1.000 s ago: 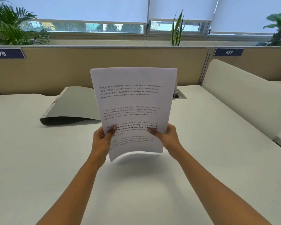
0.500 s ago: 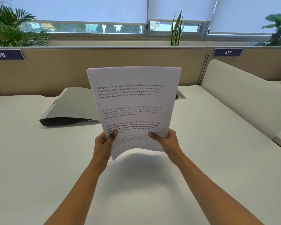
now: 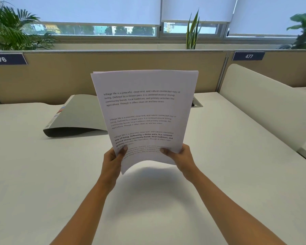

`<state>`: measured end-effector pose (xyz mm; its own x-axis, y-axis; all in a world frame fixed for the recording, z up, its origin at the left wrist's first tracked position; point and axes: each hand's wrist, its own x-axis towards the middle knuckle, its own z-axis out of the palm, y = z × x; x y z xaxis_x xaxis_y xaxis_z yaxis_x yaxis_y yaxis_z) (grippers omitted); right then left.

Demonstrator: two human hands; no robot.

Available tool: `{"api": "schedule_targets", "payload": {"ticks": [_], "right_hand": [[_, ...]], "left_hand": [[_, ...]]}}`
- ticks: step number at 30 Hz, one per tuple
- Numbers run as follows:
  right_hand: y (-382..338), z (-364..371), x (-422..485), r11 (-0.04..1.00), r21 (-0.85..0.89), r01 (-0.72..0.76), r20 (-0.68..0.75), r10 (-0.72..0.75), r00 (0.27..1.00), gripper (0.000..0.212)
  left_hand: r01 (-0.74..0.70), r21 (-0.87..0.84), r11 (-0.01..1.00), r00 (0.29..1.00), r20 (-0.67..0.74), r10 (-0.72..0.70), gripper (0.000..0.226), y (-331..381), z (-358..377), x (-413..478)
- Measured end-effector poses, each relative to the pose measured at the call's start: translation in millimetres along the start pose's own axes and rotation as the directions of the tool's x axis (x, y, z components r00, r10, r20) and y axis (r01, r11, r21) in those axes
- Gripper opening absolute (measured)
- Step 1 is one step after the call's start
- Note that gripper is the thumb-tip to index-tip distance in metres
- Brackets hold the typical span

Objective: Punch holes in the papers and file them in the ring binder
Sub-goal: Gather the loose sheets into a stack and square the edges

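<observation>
**Sheets squared up in both hands, nothing punched yet**

Both hands hold the papers (image 3: 145, 110) upright above the surface (image 3: 42, 183). The left hand (image 3: 112, 160) grips the stack's lower left edge and the right hand (image 3: 181, 156) its lower right; on each, a thumb presses the printed face while the other fingers are hidden behind the sheets. The stack's long axis runs up and away from the fingers, leaning slightly left, with the text facing the camera and the top edge farthest from the grip. The bottom edge bows and hangs clear of the surface below the fingers.

This looks like the gathering and aligning step. The top corners show sheets slightly offset, so tapping the stack level seems the sensible next move before punching. No hole punch is visible. The ring binder (image 3: 78, 117) lies closed, beyond and to the left of the left fingers, partly hidden behind the sheets.
</observation>
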<state>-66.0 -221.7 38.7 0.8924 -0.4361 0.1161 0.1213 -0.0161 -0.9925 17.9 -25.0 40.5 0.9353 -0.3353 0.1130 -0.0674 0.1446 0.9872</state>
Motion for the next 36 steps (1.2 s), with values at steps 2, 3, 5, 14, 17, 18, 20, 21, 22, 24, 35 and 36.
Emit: {"api": "schedule_targets", "payload": {"ticks": [2, 3, 5, 14, 17, 18, 20, 21, 22, 24, 35, 36], "right_hand": [[6, -1, -3, 1.0, -0.011, -0.017, -0.009, 0.017, 1.0, 0.024], [11, -1, -6, 0.999, -0.028, -0.036, -0.015, 0.036, 0.999, 0.024], [18, -2, -12, 0.995, -0.061, -0.083, -0.009, 0.083, 0.997, 0.022], [12, -3, -6, 0.993, -0.014, -0.115, 0.0, 0.115, 0.993, 0.018], [9, -3, -5, 0.994, -0.025, -0.109, 0.004, 0.109, 0.994, 0.017], [7, -4, -4, 0.994, -0.034, -0.104, 0.009, 0.104, 0.995, 0.017], [-1, -7, 2, 0.991, -0.097, -0.094, 0.014, 0.096, 0.995, 0.017], [-7, -9, 6, 0.984, -0.156, -0.089, 0.015, 0.093, 0.996, 0.017], [-14, -12, 10, 0.97, -0.228, -0.083, 0.02, 0.09, 0.996, 0.02], [-31, -18, 20, 0.926, -0.372, -0.061, 0.043, 0.083, 0.996, 0.026], [-132, -21, 42, 0.546, -0.811, 0.211, 0.331, 0.13, 0.935, 0.016], [-136, -21, 43, 0.527, -0.82, 0.222, 0.339, 0.136, 0.931, 0.017]], "left_hand": [[0.037, 0.012, 0.999, 0.999, 0.011, -0.037, 0.019, -4, 0, -3], [0.068, 0.016, 0.998, 0.998, 0.011, -0.069, 0.019, -8, 0, -6], [0.108, 0.027, 0.994, 0.994, 0.004, -0.108, 0.018, -15, 0, -12], [0.094, 0.035, 0.995, 0.995, 0.025, -0.095, 0.016, -13, 0, -12], [0.109, 0.029, 0.994, 0.994, 0.009, -0.11, 0.015, -13, 0, -13], [0.111, 0.027, 0.993, 0.994, -0.002, -0.111, 0.016, -13, -1, -12], [0.083, 0.027, 0.996, 0.996, -0.027, -0.082, 0.031, -9, -2, -9], [0.06, 0.026, 0.998, 0.997, -0.044, -0.059, 0.044, -6, -4, -6], [0.033, 0.037, 0.999, 0.997, -0.066, -0.031, 0.056, -2, -6, -2], [-0.018, 0.124, 0.992, 0.993, -0.116, 0.032, 0.073, 10, -11, 8], [-0.141, 0.595, 0.792, 0.952, -0.137, 0.273, 0.073, 82, -32, 64], [-0.134, 0.583, 0.801, 0.955, -0.14, 0.261, 0.061, 83, -35, 65]]}}
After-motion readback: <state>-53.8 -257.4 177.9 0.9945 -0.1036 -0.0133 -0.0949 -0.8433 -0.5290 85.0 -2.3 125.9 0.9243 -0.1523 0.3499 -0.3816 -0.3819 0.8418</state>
